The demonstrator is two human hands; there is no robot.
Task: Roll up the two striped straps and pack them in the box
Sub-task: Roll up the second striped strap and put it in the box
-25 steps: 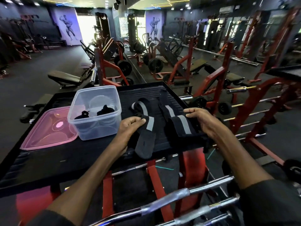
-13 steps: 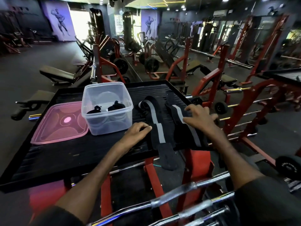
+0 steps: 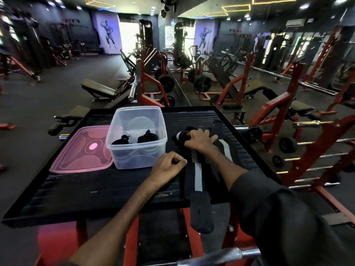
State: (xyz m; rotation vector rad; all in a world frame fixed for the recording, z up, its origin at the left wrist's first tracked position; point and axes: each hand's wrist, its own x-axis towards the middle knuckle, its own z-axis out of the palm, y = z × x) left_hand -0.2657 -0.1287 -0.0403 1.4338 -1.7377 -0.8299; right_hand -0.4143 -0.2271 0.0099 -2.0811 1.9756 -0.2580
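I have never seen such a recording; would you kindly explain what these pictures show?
There is no machine: a person wears one camera on the head, looking down at their own bare hands in a gym. On a black tray stand a clear box, holding two dark bundles, and a pink lid beside it. Two striped straps lie right of the box; one tail hangs over the near edge. The right hand presses on a strap's far end, which looks partly rolled. The left hand is curled at the strap's edge; whether it pinches it is unclear.
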